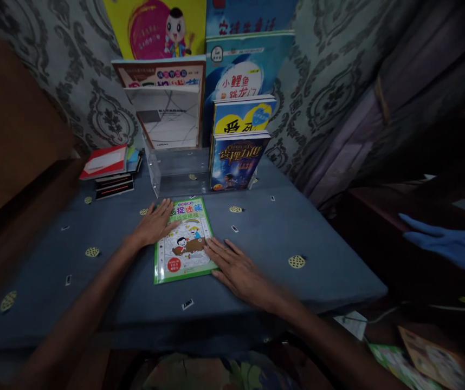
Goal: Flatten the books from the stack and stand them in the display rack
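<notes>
A green-bordered picture book [189,246] lies face up on the table, its cover showing cartoon children and coloured Chinese characters. My left hand [155,223] rests flat on the book's upper left edge, fingers stretched out and covering part of the title. On the lower right side my right hand [234,265] lies with straight fingers touching the cover's edge. Just behind the book stands a clear acrylic stepped rack [179,184]. Its right side holds a dark blue book [237,162] in front, and its left side holds a grey-white booklet [171,118].
A small stack of books with a red one [104,161] on top sits at the table's left. More books, including a teal one [249,65], rise at the back. A blue glove [452,238] lies at the right, and booklets [427,357] lie low at the lower right.
</notes>
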A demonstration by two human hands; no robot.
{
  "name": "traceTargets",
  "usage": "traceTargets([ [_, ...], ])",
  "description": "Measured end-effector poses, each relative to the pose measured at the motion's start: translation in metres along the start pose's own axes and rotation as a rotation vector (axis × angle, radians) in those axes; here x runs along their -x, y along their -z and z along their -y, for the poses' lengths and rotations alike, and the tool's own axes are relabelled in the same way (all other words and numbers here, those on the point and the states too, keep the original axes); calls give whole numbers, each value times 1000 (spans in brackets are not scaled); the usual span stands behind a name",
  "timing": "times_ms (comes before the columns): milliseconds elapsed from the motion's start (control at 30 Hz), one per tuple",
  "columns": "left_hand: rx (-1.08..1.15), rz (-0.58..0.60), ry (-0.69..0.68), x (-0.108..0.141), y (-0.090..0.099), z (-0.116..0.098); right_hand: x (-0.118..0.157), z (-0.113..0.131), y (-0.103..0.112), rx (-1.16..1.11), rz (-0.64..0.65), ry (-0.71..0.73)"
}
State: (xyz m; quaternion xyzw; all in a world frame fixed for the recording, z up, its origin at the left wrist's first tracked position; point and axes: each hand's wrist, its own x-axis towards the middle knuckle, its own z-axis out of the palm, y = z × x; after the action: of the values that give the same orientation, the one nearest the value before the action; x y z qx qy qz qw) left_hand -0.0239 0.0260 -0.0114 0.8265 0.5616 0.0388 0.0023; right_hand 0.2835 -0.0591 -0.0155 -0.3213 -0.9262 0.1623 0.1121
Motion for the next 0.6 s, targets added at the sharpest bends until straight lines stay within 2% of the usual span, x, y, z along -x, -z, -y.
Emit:
traceTargets([
  [300,73,84,-224,-38,5,-15,2,2,4,-6,-22,-2],
  [600,141,99,-341,-49,11,-27,0,0,1,9,-28,15],
])
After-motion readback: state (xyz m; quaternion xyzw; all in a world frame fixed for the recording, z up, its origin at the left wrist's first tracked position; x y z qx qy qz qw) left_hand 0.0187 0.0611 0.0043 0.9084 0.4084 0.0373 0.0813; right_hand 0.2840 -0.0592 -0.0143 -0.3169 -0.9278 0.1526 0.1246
